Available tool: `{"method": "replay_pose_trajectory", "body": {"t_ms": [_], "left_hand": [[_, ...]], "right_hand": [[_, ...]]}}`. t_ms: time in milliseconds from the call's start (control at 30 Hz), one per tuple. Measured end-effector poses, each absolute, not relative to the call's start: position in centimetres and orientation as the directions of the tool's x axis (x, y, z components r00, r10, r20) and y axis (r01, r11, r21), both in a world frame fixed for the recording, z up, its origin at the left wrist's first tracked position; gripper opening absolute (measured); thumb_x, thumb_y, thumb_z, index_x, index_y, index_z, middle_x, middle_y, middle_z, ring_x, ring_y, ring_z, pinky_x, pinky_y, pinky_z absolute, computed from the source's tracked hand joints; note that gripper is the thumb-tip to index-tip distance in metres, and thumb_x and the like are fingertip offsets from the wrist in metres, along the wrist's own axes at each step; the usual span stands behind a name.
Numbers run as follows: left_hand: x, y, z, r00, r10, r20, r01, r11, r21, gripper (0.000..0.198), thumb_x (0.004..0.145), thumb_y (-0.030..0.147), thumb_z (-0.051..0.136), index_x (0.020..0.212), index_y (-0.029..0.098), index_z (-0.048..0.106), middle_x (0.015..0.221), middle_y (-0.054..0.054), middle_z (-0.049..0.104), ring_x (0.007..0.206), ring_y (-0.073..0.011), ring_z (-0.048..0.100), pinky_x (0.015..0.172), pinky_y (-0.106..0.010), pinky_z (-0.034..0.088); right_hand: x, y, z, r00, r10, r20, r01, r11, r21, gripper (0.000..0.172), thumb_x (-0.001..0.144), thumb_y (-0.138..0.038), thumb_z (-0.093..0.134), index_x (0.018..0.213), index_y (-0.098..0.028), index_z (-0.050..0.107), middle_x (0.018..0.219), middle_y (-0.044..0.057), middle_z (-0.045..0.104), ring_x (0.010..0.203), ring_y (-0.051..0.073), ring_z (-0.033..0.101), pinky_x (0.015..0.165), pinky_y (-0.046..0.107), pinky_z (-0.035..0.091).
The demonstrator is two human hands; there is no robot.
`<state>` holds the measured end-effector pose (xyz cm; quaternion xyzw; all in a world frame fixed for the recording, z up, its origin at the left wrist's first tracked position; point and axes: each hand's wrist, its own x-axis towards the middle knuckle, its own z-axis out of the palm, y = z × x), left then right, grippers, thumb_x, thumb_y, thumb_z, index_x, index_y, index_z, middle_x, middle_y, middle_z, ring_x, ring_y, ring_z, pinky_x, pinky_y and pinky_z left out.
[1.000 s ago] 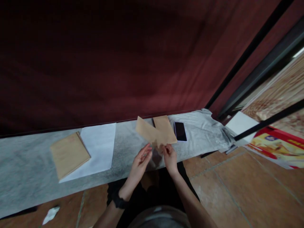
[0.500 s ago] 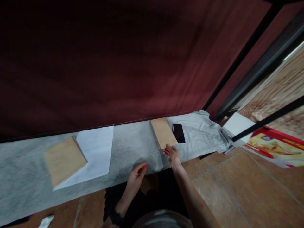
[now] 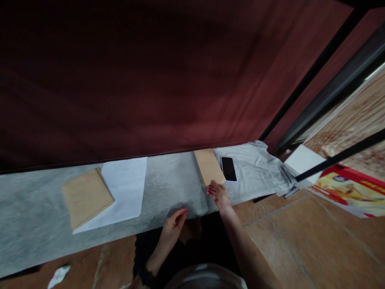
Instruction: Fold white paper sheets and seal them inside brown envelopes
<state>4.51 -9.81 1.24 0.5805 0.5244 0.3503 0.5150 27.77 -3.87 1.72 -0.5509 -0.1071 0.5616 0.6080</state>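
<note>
My right hand (image 3: 217,194) pinches the near end of a stack of brown paper envelopes (image 3: 209,165) lying on the grey cloth, its fingers curled at the edge. A dark-screened smartphone (image 3: 229,169) lies just right of that stack. My left hand (image 3: 174,225) hovers at the front edge of the cloth, loosely curled, with a gap between thumb and fingers and nothing visible in it. Farther left, another brown paper stack (image 3: 87,197) partly covers white paper sheets (image 3: 129,188).
Grey cloth (image 3: 171,176) covers the long, narrow surface against a dark red wall (image 3: 168,88). Black metal bars (image 3: 315,72) slant at the right. A red and yellow box (image 3: 349,188) and a white panel (image 3: 305,160) stand there. White scrap (image 3: 59,276) lies on the tiled floor.
The view has shifted slightly, so things appear a little farther right. My right hand stays at the near end of the brown stack. My left hand has hardly moved.
</note>
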Motion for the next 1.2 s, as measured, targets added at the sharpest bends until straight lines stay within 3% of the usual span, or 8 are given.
{"method": "replay_pose_trajectory", "body": {"t_ms": [133, 267, 367, 467, 567, 700, 900, 1200], "left_hand": [[3.6, -10.1, 1.3, 0.213, 0.968, -0.134, 0.287, 0.069, 0.955, 0.037, 0.085, 0.05, 0.058, 0.103, 0.021, 0.074, 0.098, -0.01, 0.077, 0.091, -0.0253, 0.072, 0.088, -0.041, 0.057], [0.2, -8.9, 2.3, 0.1, 0.993, 0.058, 0.483, -0.1, 0.87, 0.034, 0.09, 0.045, 0.051, 0.107, 0.025, 0.072, 0.11, -0.009, 0.073, 0.106, -0.025, 0.068, 0.099, -0.041, 0.052], [-4.1, -7.3, 3.6, -0.048, 0.966, 0.256, 0.746, -0.135, 0.653, 0.039, 0.093, 0.039, 0.048, 0.123, 0.022, 0.065, 0.137, -0.012, 0.059, 0.131, -0.0272, 0.052, 0.113, -0.046, 0.039], [-8.7, -6.2, 4.4, -0.229, 0.925, 0.304, 0.922, 0.106, 0.371, 0.058, 0.094, 0.041, 0.049, 0.145, 0.012, 0.045, 0.158, -0.02, 0.033, 0.149, -0.0354, 0.023, 0.117, -0.056, 0.028], [-12.7, -5.8, 4.1, -0.356, 0.882, 0.308, 0.932, 0.31, 0.189, 0.07, 0.097, 0.045, 0.045, 0.152, 0.005, 0.031, 0.161, -0.026, 0.021, 0.151, -0.04, 0.012, 0.116, -0.063, 0.021], [-16.2, -6.0, 3.7, -0.425, 0.874, 0.236, 0.905, 0.409, 0.113, 0.062, 0.099, 0.044, 0.042, 0.148, 0.006, 0.04, 0.155, -0.026, 0.035, 0.146, -0.0394, 0.027, 0.112, -0.058, 0.031], [-18.4, -6.1, 4.9, -0.325, 0.935, 0.141, 0.945, 0.317, 0.077, 0.035, 0.099, 0.024, 0.038, 0.122, 0.019, 0.064, 0.13, -0.013, 0.064, 0.121, -0.0291, 0.057, 0.099, -0.043, 0.045], [-20.8, -5.8, 5.4, -0.536, 0.836, 0.119, 0.837, 0.508, 0.203, 0.033, 0.1, 0.03, 0.037, 0.114, 0.016, 0.063, 0.092, -0.013, 0.072, 0.079, -0.0247, 0.068, 0.067, -0.031, 0.045]], "right_hand": [[28.1, -3.9, 1.6, 0.324, 0.819, -0.473, -0.53, -0.258, -0.808, 0.036, 0.081, -0.051, 0.069, 0.069, -0.018, 0.061, 0.071, 0.011, 0.074, 0.058, 0.018, 0.068, 0.054, 0.029, 0.058], [28.1, -4.7, 1.2, 0.297, 0.853, -0.429, -0.456, -0.269, -0.849, 0.045, 0.078, -0.061, 0.068, 0.073, -0.017, 0.064, 0.076, 0.013, 0.075, 0.061, 0.021, 0.069, 0.057, 0.034, 0.059], [27.4, -5.9, 0.6, 0.358, 0.885, -0.296, -0.272, -0.204, -0.94, 0.056, 0.068, -0.074, 0.069, 0.076, -0.019, 0.065, 0.075, 0.009, 0.074, 0.062, 0.023, 0.069, 0.059, 0.038, 0.059], [26.6, -7.1, -0.1, 0.327, 0.914, -0.24, -0.193, -0.184, -0.964, 0.055, 0.063, -0.072, 0.074, 0.079, -0.02, 0.066, 0.08, 0.007, 0.074, 0.067, 0.021, 0.068, 0.067, 0.036, 0.058], [26.2, -7.8, -0.7, 0.338, 0.934, -0.117, 0.018, -0.13, -0.991, 0.053, 0.074, -0.071, 0.065, 0.084, -0.019, 0.069, 0.084, 0.008, 0.074, 0.072, 0.022, 0.068, 0.071, 0.037, 0.057], [26.1, -8.1, -0.9, 0.353, 0.934, -0.048, 0.194, -0.123, -0.973, 0.055, 0.082, -0.071, 0.055, 0.089, -0.019, 0.069, 0.086, 0.009, 0.075, 0.072, 0.024, 0.069, 0.07, 0.037, 0.056], [25.9, -8.2, -1.1, 0.337, 0.941, -0.014, 0.255, -0.105, -0.961, 0.055, 0.084, -0.071, 0.05, 0.091, -0.019, 0.069, 0.089, 0.011, 0.075, 0.076, 0.026, 0.07, 0.071, 0.037, 0.055], [24.6, -7.7, -0.3, 0.31, 0.951, 0.01, 0.297, -0.087, -0.951, 0.051, 0.085, -0.065, 0.051, 0.095, -0.019, 0.069, 0.094, 0.011, 0.074, 0.079, 0.025, 0.068, 0.072, 0.037, 0.054]]}}
